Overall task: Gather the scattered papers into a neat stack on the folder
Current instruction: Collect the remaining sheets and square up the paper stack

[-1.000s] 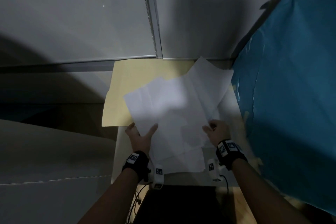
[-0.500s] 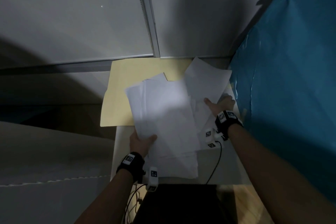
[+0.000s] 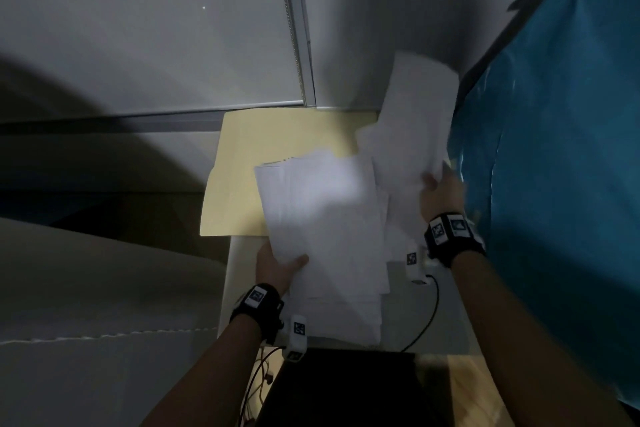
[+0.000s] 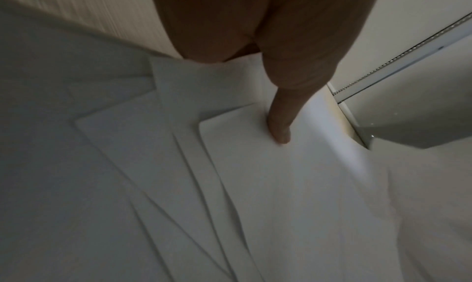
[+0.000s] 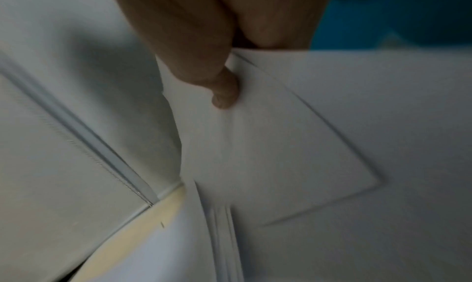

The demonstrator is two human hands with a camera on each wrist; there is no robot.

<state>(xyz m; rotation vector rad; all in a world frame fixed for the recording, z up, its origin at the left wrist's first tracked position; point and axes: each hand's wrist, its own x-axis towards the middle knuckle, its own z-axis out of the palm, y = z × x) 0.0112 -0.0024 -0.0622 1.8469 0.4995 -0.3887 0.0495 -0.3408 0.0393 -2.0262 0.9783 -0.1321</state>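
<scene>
the manila folder (image 3: 242,177) is seen flat on the bench, a fanned bundle of papers (image 3: 322,218) overlapping it, pinched by the left hand (image 3: 277,265). stray sheets (image 3: 415,121) are gripped by the right hand (image 3: 441,192); they should be laid on and edges squared. staggered corners are shown only by the left wrist view.

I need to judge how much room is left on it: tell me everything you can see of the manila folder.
The folder is pale yellow card, plain and closed as far as shows, lying flat against the foot of the wall. Its left half is bare; white papers gripped by the left hand cover its near right part, and sheets lifted by the right hand hide its right edge. Its near left corner overhangs the white surface.
</scene>
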